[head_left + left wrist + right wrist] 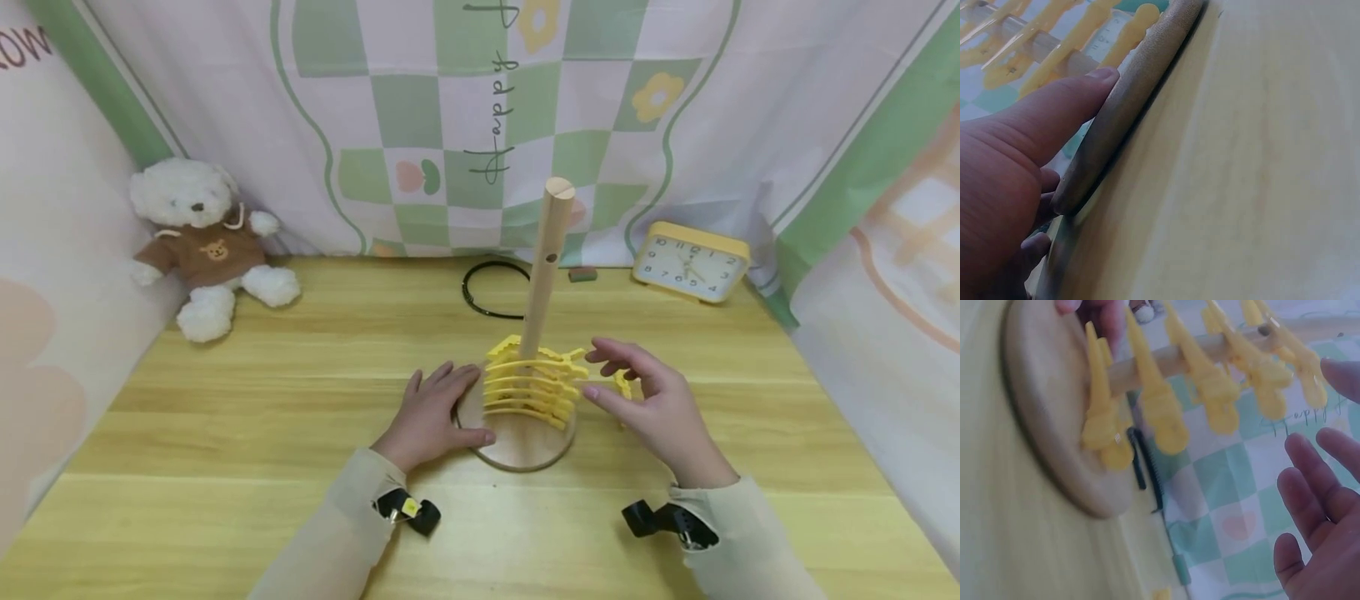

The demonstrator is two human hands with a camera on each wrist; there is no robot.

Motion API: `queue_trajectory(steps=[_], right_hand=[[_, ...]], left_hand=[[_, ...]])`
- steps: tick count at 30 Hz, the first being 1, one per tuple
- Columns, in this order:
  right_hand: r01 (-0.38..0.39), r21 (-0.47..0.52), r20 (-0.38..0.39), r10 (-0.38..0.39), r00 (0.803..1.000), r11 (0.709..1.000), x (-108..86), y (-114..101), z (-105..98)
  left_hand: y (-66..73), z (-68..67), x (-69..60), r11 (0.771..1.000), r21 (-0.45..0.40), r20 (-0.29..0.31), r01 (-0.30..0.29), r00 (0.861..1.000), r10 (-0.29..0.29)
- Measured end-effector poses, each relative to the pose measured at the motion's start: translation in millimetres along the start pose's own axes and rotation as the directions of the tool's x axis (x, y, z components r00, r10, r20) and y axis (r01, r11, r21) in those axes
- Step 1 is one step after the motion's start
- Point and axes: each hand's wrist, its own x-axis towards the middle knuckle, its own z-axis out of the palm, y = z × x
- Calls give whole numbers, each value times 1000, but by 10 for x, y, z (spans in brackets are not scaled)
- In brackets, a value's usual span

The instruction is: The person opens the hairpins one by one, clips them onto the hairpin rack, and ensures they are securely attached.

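Note:
Yellow curved plastic clips (528, 390), like banana hair clips, are stacked one above another around an upright wooden post (543, 275). The post stands on a round wooden base (523, 450). My left hand (435, 417) rests on the base's left side, fingers spread; in the left wrist view its thumb (1066, 109) lies on the upper face beside the lowest clip (1129, 37). Just right of the stack is my right hand (648, 400), thumb and fingers parted with nothing between them. In the right wrist view its fingertips are close to the topmost clip (1313, 387), apparently apart from it.
Another yellow piece (622, 385) lies partly hidden behind my right hand. A black ring (468, 292) and a small dark green block (582, 274) lie behind the post. A yellow clock (692, 260) stands back right, a white teddy bear (210, 250) back left.

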Motion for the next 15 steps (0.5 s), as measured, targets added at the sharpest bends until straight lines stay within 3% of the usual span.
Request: queue_trajectory(steps=[15], right_hand=[[-91, -118, -102, 79, 992, 989, -205, 236, -30]], left_hand=[[19, -11, -4, 1000, -4, -1, 6, 1000, -6]])
